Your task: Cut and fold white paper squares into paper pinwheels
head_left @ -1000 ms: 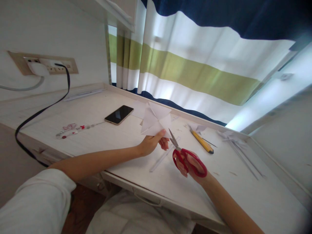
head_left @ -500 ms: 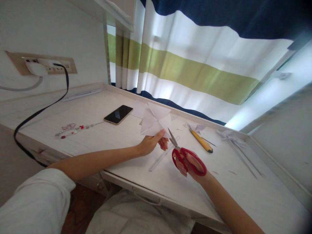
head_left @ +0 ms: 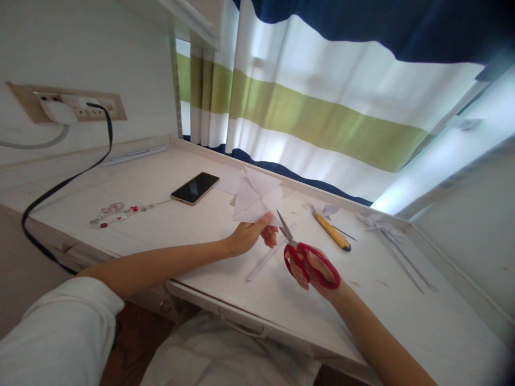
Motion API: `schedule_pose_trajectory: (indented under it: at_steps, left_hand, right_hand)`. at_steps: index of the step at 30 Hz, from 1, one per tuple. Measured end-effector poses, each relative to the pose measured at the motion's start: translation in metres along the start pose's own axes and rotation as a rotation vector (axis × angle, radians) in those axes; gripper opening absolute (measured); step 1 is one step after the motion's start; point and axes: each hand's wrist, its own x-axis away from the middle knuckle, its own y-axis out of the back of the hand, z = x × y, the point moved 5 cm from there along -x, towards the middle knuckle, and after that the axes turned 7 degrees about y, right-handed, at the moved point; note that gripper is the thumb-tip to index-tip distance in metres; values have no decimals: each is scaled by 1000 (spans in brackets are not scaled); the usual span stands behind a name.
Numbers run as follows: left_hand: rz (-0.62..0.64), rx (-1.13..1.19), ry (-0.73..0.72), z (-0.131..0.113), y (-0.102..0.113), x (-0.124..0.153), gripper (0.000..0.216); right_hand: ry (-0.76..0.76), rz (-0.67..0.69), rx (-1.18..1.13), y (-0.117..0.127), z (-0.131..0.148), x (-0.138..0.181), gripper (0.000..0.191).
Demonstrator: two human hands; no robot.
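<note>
My left hand (head_left: 251,236) pinches the lower edge of a folded white paper shape (head_left: 256,196) and holds it up above the desk. My right hand (head_left: 314,271) grips red-handled scissors (head_left: 306,256), fingers through the loops. The blades point up and left, with the tips close to the paper's lower right corner, beside my left fingers. A rolled white paper stick (head_left: 269,257) lies on the desk just below both hands.
On the white desk (head_left: 169,225) lie a black phone (head_left: 195,188), a beaded strand (head_left: 120,212), a yellow utility knife (head_left: 331,232) and paper pinwheels on sticks (head_left: 392,238). A black cable (head_left: 64,185) runs from a wall socket. Striped curtains hang behind.
The scissors and paper have barely moved; both hands hold almost the same pose, shifted very slightly upward in view.
</note>
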Motion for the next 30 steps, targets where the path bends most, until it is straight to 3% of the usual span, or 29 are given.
schedule_pose_trajectory:
  at_steps: [30]
  left_hand:
    - [17,-18,1,1,0,-1,44]
  right_hand:
    - [-39,-41,46,-1,3,0,27]
